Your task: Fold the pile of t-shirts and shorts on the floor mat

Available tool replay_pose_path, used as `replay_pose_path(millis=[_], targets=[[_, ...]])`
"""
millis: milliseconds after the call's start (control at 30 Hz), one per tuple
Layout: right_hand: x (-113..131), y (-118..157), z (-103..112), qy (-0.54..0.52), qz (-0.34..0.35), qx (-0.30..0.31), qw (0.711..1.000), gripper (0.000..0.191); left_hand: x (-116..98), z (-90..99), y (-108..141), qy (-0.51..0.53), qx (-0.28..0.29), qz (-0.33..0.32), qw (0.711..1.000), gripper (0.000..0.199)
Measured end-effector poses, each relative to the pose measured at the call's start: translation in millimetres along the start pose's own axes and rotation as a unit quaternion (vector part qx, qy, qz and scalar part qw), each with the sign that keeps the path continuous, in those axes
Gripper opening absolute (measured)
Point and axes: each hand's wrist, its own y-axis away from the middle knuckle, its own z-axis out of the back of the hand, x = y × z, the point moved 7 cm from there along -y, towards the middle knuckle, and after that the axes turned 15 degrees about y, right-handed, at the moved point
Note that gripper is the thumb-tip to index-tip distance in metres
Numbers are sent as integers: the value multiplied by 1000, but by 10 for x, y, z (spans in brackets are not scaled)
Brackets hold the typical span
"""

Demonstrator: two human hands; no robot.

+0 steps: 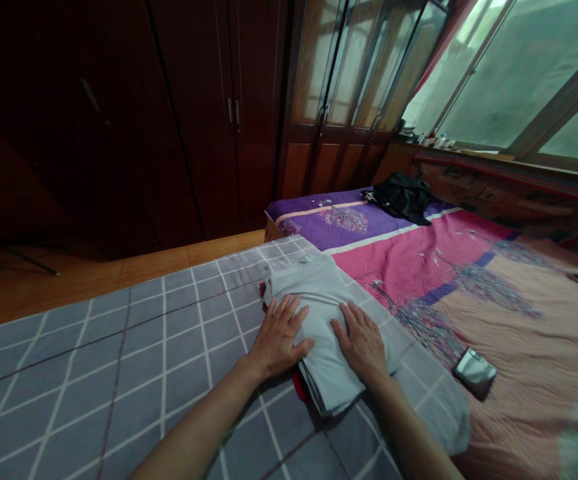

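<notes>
A folded light grey cloth (319,287), perhaps a garment, lies in a flat bundle on the grey checked cover (179,333). Something red shows from under its left and lower edges. My left hand (279,337) rests flat on the left side of the bundle, fingers stretched out and thumb pointing right. On the right side lies my right hand (361,339), palm down with its fingers apart. Both hands touch the cloth from above, and neither grips it.
To the right a pink, purple and peach patterned bedspread (393,260) bears a phone (475,373) and a crumpled black garment (401,197). Dark wooden wardrobes (209,153) stand behind. A window (529,80) with small items on its sill is at the upper right.
</notes>
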Motion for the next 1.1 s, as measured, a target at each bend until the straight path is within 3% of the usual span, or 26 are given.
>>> replay_pose_path(millis=[133, 233, 333, 467, 633, 800, 933, 1100], targets=[[-23, -77, 81, 0, 0, 31, 1000, 57, 110, 17, 111, 17, -38, 0, 999, 71], [43, -311, 213, -13, 6, 46, 999, 64, 116, 29, 132, 19, -46, 3, 999, 77], [253, -641, 262, -16, 26, 62, 998, 66, 124, 27, 130, 24, -45, 9, 999, 76], [591, -953, 80, -12, 21, 70, 997, 71, 161, -3, 123, 40, -34, 25, 998, 77], [729, -983, -179, -6, 1, 75, 997, 73, 184, -15, 123, 77, -19, 46, 996, 79], [778, -1004, -39, -12, 19, 79, 997, 74, 208, -11, 128, 94, -35, 61, 993, 92], [1086, -1027, 91, -33, 88, 73, 993, 63, 285, -21, 118, 95, -61, 93, 989, 109], [1333, -998, 66, -42, 133, 86, 987, 54, 328, -34, 102, 112, -65, 107, 986, 110]])
